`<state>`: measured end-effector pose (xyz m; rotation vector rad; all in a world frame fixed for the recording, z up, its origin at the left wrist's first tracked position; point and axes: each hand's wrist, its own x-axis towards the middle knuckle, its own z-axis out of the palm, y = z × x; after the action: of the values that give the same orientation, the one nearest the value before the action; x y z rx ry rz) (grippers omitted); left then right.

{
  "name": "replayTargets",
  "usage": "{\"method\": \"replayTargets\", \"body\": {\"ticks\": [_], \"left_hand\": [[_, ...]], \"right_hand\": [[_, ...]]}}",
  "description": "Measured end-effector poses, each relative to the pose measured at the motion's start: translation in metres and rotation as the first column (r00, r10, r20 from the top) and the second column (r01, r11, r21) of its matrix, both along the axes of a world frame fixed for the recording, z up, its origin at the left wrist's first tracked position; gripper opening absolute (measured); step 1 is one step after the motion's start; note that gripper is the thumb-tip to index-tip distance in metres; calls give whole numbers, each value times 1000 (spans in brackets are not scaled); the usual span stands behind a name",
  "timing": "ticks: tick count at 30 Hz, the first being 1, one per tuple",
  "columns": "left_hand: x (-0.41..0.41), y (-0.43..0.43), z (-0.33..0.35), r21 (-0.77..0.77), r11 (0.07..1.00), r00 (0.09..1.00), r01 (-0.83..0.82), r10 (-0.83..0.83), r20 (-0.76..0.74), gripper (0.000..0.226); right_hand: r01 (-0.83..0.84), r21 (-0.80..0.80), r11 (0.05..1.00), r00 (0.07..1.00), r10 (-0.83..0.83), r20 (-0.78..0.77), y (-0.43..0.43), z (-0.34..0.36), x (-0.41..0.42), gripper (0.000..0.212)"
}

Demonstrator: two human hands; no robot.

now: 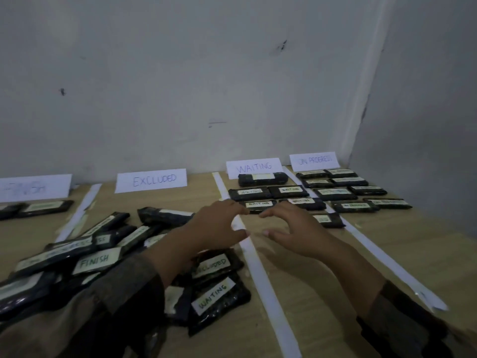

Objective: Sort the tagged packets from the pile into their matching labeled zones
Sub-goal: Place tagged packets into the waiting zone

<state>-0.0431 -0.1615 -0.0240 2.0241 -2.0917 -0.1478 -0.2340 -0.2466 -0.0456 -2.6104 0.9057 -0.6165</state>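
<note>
A pile of dark packets (85,257) with white tags lies at the lower left; tags reading FINISH, EXCLUDED and WAITING show. Several packets tagged WAITING (259,204) lie in rows below the WAITING sign (254,167). My left hand (219,226) and my right hand (291,228) hover side by side above the table just in front of those rows. Their fingers are loosely spread and hold nothing. The fingertips reach close to the nearest WAITING packet; contact cannot be told. One packet (327,219) lies partly behind my right hand.
Signs read FINISH (33,188), EXCLUDED (152,180) and IN PROGRESS (314,160). White tape strips (260,275) divide the wooden table into zones. Several packets fill the IN PROGRESS zone (343,189); two lie under FINISH (44,208). A wall corner closes the right side.
</note>
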Motion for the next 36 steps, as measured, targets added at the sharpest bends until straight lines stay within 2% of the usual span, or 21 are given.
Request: {"method": "replayTargets", "body": {"ticks": [10, 14, 19, 23, 30, 33, 36], "left_hand": [[58, 84, 8, 64, 998, 995, 16, -10, -102, 47], [80, 113, 8, 67, 998, 984, -21, 33, -178, 44], [101, 147, 10, 117, 992, 955, -51, 83, -285, 48], [119, 167, 9, 131, 986, 922, -102, 144, -359, 48], [157, 191, -3, 38, 954, 900, -296, 292, -324, 56], [161, 193, -8, 82, 948, 918, -306, 317, -237, 41], [161, 194, -11, 106, 942, 927, -317, 332, -175, 34]], "right_hand": [[-231, 30, 972, 971, 232, -61, 80, -9, 55, 43], [-297, 37, 954, 952, 299, -69, 105, -10, 70, 45], [-387, 40, 921, 917, 389, -91, 137, -7, 88, 63], [-412, 45, 910, 903, 415, -110, 155, -8, 99, 62], [-380, 20, 925, 917, 380, -125, 154, -13, 115, 51], [-346, 28, 938, 934, 347, -81, 151, -9, 125, 43], [-314, 36, 949, 942, 316, -110, 149, -6, 136, 39]]}}
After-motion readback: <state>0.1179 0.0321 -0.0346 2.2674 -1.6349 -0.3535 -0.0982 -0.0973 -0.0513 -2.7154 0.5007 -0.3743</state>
